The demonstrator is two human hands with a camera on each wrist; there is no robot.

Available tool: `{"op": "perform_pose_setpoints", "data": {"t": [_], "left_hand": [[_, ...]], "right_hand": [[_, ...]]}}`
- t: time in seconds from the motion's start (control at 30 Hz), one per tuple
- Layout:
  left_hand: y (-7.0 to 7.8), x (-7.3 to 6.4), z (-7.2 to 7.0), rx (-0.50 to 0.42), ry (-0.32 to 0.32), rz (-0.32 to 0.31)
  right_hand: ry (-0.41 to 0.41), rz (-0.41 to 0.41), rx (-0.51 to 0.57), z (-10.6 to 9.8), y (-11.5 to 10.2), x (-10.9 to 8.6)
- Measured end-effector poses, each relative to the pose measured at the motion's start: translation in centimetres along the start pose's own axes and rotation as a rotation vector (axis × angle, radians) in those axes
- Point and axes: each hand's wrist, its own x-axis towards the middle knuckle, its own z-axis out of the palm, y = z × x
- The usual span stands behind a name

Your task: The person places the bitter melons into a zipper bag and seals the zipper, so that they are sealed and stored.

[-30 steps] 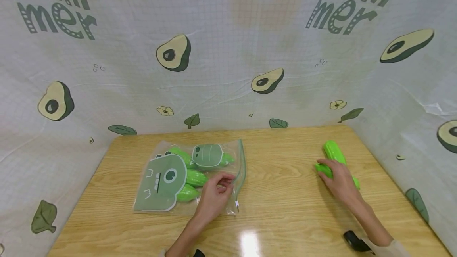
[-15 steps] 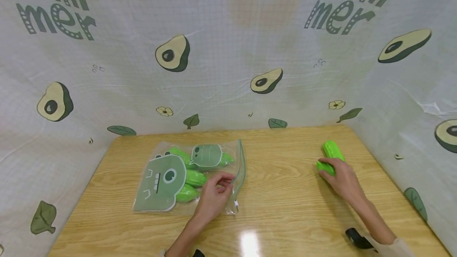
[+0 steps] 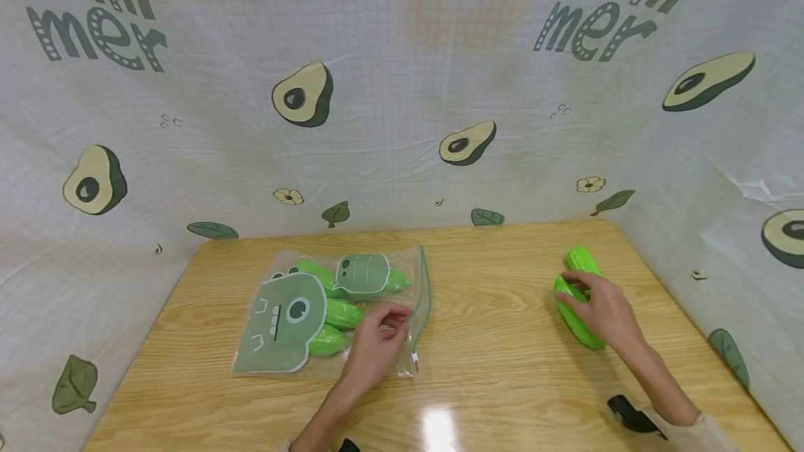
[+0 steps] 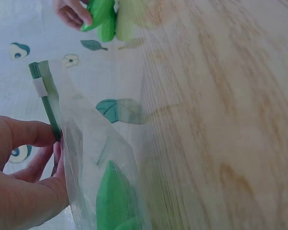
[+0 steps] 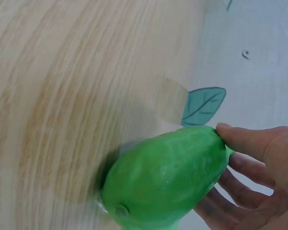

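A clear zip bag [image 3: 276,358] printed with a green monster lies on the left part of the table, with several bright green cucumber-like vegetables [image 3: 342,312] inside. My left hand [image 3: 375,347] pinches the bag's opening edge; the left wrist view shows thumb and finger at the green zip strip [image 4: 49,112], below its white slider [image 4: 40,87]. At the right, my right hand [image 3: 606,309] grips one end of a glossy green cucumber-like vegetable [image 5: 168,172] between thumb and fingers, its other end sloping toward me. Behind that hand lies a second one [image 3: 581,260], partly covered.
The wooden table [image 3: 490,340] is bordered at the back and sides by a white curtain [image 3: 389,180] printed with avocados and leaves. Bare wood lies between the bag and my right hand.
My right hand has turned the cucumber-like vegetable it grips, so more of its length now shows, pointing toward me. My left hand and the bag have stayed in place.
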Motion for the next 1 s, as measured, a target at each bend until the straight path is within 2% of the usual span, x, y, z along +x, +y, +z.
{"op": "perform_pose_setpoints", "data": {"t": [0.3, 0.6, 1.0], "left_hand": [[-0.1, 0.0, -0.1, 0.000, -0.003, -0.005], [-0.2, 0.1, -0.1, 0.008, 0.000, -0.003], [-0.3, 0.2, -0.1, 0.003, -0.010, 0.003]], "right_hand": [[-0.011, 0.014, 0.055, -0.2, -0.6, 0.7], [-0.048, 0.091, 0.107, -0.3, -1.3, 1.4], [-0.002, 0.122, 0.178, 0.2, -2.2, 2.1]]}}
